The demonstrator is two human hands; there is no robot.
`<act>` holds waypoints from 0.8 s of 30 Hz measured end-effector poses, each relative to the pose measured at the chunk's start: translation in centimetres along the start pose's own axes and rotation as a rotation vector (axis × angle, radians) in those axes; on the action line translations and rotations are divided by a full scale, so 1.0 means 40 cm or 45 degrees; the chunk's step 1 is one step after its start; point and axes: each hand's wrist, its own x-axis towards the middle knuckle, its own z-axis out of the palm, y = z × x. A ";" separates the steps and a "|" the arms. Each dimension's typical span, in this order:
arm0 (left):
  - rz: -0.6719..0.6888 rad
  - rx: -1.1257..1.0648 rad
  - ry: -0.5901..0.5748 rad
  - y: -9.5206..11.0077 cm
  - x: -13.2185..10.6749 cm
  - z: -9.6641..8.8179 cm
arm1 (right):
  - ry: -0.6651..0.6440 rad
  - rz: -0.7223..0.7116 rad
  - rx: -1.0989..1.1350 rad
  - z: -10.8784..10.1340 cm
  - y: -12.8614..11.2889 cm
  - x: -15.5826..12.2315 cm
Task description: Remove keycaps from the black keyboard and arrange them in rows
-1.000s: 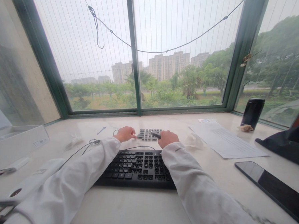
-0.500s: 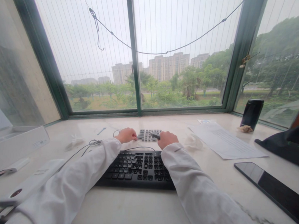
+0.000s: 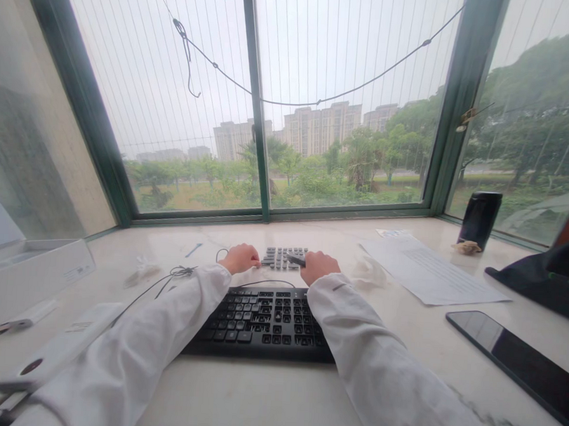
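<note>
Since the frame of a second ago, the left hand point(image 3: 240, 259) has drawn its fingers in from a looser spread, beside the near left edge of the loose key caps point(image 3: 277, 258); the right hand point(image 3: 322, 267) holds almost the same place.

The loose key caps lie in rows on the desk point(image 3: 237, 395), just beyond the keyboard point(image 3: 264, 317) and between the two hands; the left hand's grip is bent inward at the nearest cap, though whether it pinches that cap or merely touches it I cannot tell; the right hand's grip is closed round a slim dark tool point(image 3: 295, 260), its tip pointing left over the caps.

The keyboard lies flat, nearer the wearer, partly beneath the white sleeves point(image 3: 382, 351); many sockets in its middle and right portions are bare, while caps remain fitted on the left; a thin cable point(image 3: 266, 280) curves along its far edge.

To the right lie a printed sheet point(image 3: 429, 271), a dark phone point(image 3: 515, 362) and a black cloth item point(image 3: 548, 278); a black can point(image 3: 479, 218) stands upright near the window point(image 3: 342, 206), a small tan lump point(image 3: 466, 248) at its foot.

To the left are a blue strip point(image 3: 194, 250), crumpled clear plastic point(image 3: 141, 271), a white box point(image 3: 33, 266), a metal key point(image 3: 1, 332) and a flat white device point(image 3: 63, 341).
</note>
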 end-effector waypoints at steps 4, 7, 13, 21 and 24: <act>-0.007 0.003 0.011 -0.004 0.000 -0.001 | 0.084 -0.033 -0.058 0.012 0.005 0.009; -0.016 0.001 0.019 -0.004 -0.002 -0.002 | 0.090 -0.032 -0.059 0.017 0.008 0.013; -0.041 -0.013 0.032 -0.001 -0.013 -0.003 | 0.091 -0.054 -0.052 0.020 0.012 0.014; 0.020 -0.047 0.086 0.018 -0.065 -0.053 | 0.075 -0.067 -0.056 0.021 0.013 0.016; 0.139 -0.081 0.103 0.024 -0.110 -0.087 | 0.071 -0.069 -0.062 0.019 0.012 0.015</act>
